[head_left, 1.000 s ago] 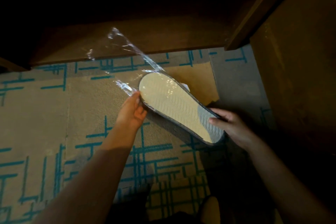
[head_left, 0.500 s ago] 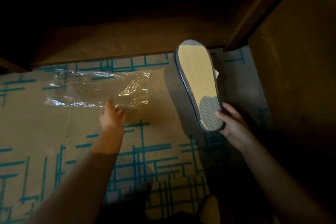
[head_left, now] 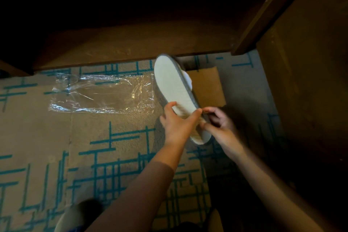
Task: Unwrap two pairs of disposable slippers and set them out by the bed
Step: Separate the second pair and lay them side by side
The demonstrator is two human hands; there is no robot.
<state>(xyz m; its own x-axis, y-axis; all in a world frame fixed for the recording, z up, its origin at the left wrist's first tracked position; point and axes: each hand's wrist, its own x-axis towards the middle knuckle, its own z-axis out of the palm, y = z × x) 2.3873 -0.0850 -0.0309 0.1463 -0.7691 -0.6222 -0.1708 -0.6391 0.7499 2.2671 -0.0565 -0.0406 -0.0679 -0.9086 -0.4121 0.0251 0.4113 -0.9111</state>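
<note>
Head view, looking down at the floor beside a dark wooden bed frame (head_left: pixel 131 47). A pair of disposable slippers (head_left: pixel 175 88), pressed sole to sole, is held in the air above the carpet (head_left: pixel 47 137), pale textured sole facing up and a grey edge along its right side; a white upper shows just behind that edge. The toe end points away, toward the bed frame, and the heel end lies between the two hands. The left hand (head_left: pixel 177 124) lies across the sole near the heel, thumb on the left edge and fingers reaching over to the right edge, its grip closed around the slippers. The right hand (head_left: pixel 222 130) meets it from the right, fingers curled at the grey edge by the heel, its grip pinching the slippers there; motion blur hides exactly which layer it takes. The empty clear plastic wrapper (head_left: pixel 101 94) lies flat on the carpet just left of the slippers, apart from both hands. The carpet is beige with teal line patterns. A wooden panel (head_left: pixel 305 81) rises at the right.
</note>
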